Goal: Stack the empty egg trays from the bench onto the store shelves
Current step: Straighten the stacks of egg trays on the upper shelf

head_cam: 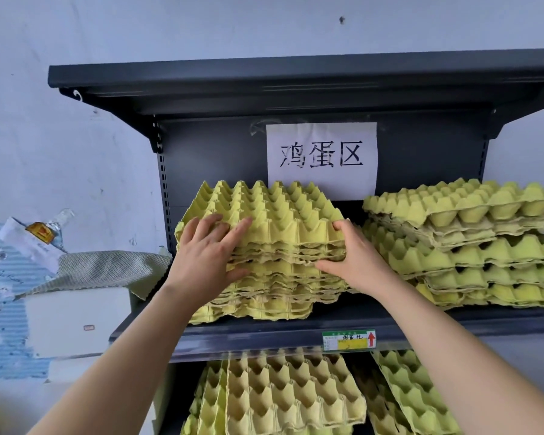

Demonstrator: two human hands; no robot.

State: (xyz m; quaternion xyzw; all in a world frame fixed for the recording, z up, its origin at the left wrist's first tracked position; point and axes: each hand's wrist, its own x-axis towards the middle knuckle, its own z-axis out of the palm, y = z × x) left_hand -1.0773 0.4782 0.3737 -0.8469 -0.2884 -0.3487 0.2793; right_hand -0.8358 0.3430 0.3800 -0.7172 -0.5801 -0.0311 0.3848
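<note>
A dark metal shelf unit (264, 340) fills the centre and right of the frame, two shelf boards in view. Four stacks of yellow-green egg trays show: the centre stack (274, 215) and a right stack (471, 246) on the lower board, and two lower stacks (289, 394) (412, 390) beneath it at the bottom of the frame. At left sits one white box (76, 318) under one cloth (107, 268). One paper sign (321, 158) hangs on the back panel. Two hands grasp the centre stack's upper trays at its front edge: left hand (211, 246) on the left corner, right hand (349, 259) on the right, fingers on top, thumbs on the front edge lower down. One price label (348, 340) sits on the shelf edge.
</note>
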